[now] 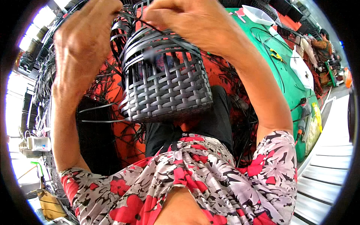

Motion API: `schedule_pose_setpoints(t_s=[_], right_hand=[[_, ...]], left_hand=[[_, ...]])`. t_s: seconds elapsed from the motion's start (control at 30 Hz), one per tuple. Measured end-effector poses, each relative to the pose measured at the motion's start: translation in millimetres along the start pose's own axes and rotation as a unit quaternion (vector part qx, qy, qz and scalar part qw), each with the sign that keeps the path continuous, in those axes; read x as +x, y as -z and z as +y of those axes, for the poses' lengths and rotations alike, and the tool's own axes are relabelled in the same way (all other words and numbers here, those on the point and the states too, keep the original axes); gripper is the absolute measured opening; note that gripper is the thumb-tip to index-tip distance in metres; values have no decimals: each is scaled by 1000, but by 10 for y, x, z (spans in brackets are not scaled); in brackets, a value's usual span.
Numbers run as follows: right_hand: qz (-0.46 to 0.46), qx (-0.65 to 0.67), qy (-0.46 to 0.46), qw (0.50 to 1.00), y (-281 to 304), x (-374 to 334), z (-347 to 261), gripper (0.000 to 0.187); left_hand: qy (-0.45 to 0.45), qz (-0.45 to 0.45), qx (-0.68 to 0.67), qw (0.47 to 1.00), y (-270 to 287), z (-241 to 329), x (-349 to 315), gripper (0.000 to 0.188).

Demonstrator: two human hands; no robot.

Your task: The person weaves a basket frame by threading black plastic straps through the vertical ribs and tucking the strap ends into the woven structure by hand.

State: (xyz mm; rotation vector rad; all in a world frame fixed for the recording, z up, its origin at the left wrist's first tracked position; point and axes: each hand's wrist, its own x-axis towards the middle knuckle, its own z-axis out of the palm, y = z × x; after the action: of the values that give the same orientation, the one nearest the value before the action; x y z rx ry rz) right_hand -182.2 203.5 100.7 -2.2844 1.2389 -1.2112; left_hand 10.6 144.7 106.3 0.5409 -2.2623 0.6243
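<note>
A dark grey woven basket [168, 88] made of flat plastic strips leans over my lap. Its lower wall is tightly woven, while loose strips bend across its upper part. Above its upper left side, my left hand [84, 32] is closed with the fingertips pinching a dark plastic strip [139, 20]. That strip runs toward my right hand [185, 24], which is curled at the basket's upper edge with its fingers pressed together on the strip. Both fingertips are partly cut off or hidden. Two strip ends [103, 120] stick out from the basket's lower left corner.
Loose black strips [101, 80] lie over a red surface on the left. On the right, a green tabletop [258, 41] carries yellow-handled pliers [276, 55], a white tray [258, 15] and a power tool [302, 122]. Another person [320, 47] sits farther off at right.
</note>
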Motion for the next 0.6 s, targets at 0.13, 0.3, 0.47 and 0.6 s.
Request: schedule_pose_setpoints(t_s=[0.13, 0.3, 0.47, 0.6], right_hand=[[16, 93, 34, 995, 82, 70, -95, 34], [123, 406, -118, 898, 733, -238, 40, 21], [140, 546, -149, 812, 1197, -1111, 1268, 22], [181, 612, -228, 735, 1024, -1898, 1551, 25]], left_hand=[[-14, 67, 24, 997, 110, -178, 29, 18], [167, 16, -33, 985, -21, -810, -318, 22], [319, -60, 54, 944, 244, -1740, -1170, 28], [266, 3, 122, 956, 27, -2087, -1326, 30]])
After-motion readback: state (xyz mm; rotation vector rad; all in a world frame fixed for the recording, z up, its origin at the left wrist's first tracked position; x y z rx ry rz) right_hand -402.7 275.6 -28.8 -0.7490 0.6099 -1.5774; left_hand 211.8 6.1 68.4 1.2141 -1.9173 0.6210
